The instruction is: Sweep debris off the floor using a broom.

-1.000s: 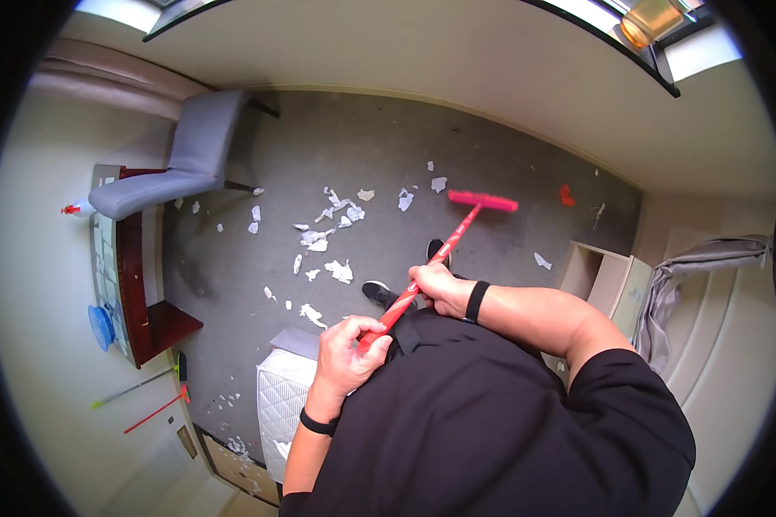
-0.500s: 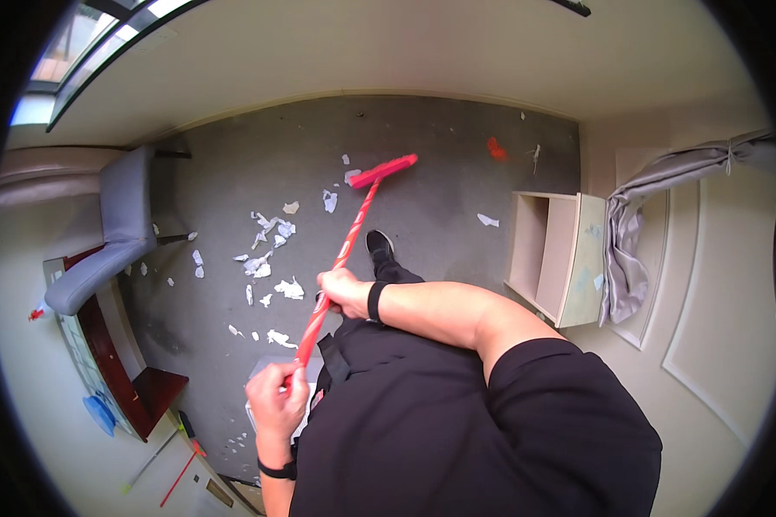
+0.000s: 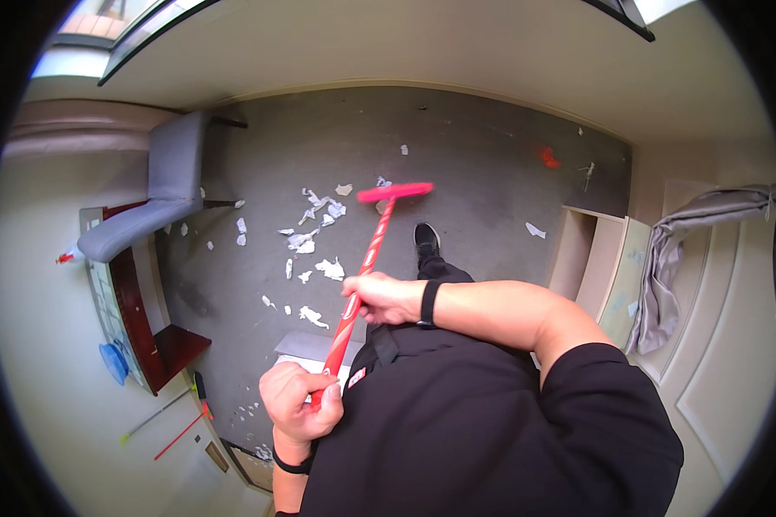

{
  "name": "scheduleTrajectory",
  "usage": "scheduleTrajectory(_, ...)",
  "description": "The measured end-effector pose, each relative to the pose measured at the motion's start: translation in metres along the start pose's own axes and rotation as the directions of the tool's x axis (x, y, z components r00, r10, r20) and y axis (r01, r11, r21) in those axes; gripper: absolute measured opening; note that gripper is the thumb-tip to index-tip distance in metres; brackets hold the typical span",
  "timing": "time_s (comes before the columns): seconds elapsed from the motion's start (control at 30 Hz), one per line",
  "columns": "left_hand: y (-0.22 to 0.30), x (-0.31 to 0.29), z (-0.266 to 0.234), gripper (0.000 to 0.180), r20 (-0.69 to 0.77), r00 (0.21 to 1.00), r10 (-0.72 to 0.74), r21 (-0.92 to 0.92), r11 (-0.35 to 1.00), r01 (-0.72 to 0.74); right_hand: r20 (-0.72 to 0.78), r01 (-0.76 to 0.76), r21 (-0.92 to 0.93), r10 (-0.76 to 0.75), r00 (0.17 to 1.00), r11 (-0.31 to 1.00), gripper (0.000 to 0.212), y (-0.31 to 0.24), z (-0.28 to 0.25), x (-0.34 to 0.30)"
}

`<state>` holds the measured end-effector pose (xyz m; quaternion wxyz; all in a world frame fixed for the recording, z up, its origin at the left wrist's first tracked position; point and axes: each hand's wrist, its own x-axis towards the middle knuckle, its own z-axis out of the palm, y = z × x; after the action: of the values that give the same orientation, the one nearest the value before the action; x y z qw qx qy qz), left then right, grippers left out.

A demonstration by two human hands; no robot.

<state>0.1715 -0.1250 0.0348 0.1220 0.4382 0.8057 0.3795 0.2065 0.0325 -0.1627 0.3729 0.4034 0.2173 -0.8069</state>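
Your long push broom w/ red-and-white striped pole and flat bright-pink head (image 3: 373,248) slants out over the smooth grey floor (image 3: 491,185), head approx. mid-room, pale bits (image 3: 381,207) peeking out at its edge. L hand (image 3: 297,401) is fisted round the pole's near end; R hand (image 3: 390,297) wraps it lower down, fingers curled. L of the head: a loose cluster of torn white paper scraps (image 3: 303,243), w/ more strewn toward the grey upholstered chair (image 3: 177,164). A lone white scrap (image 3: 535,230) lies near the pale boxy cabinet (image 3: 622,280). Progress looks partial, prob. early: scraps roughly grouped, no tight pile; strays on both sides left. Orange-red patch (image 3: 549,157), far R: can't tell if loose.
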Motion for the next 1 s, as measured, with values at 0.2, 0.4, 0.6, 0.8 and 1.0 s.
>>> scheduleTrajectory(0.2, -0.022, -0.011, 0.02, 0.012, 0.069, 0.978, -0.196, -0.002, 0.98, 0.197, -0.147, 0.066, 0.061, -0.056, 0.987, 0.996, 0.016, 0.004, -0.042, 0.036)
scheduleTrajectory(0.4, -0.019, -0.028, 0.015, 0.013, 0.035, 0.974, -0.226, 0.074, 0.972, 0.223, -0.099, -0.1, -0.09, 0.091, 0.991, 0.991, 0.019, 0.02, -0.011, 0.057)
scheduleTrajectory(0.6, 0.0, -0.041, -0.001, 0.017, -0.052, 0.976, -0.213, 0.027, 0.976, 0.214, 0.101, -0.14, -0.296, 0.177, 0.979, 0.945, 0.017, 0.043, 0.051, 0.062)
scheduleTrajectory(0.8, -0.005, -0.065, -0.013, 0.021, -0.063, 0.98, -0.188, 0.035, 0.981, 0.19, -0.003, -0.113, -0.374, 0.121, 0.993, 0.92, 0.021, 0.036, 0.068, 0.062)
scheduleTrajectory(1.0, -0.038, -0.098, -0.02, 0.029, -0.072, 0.887, -0.457, -0.098, 0.888, 0.449, -0.321, 0.029, -0.186, -0.089, 0.943, 0.982, 0.022, 0.029, 0.07, 0.082)
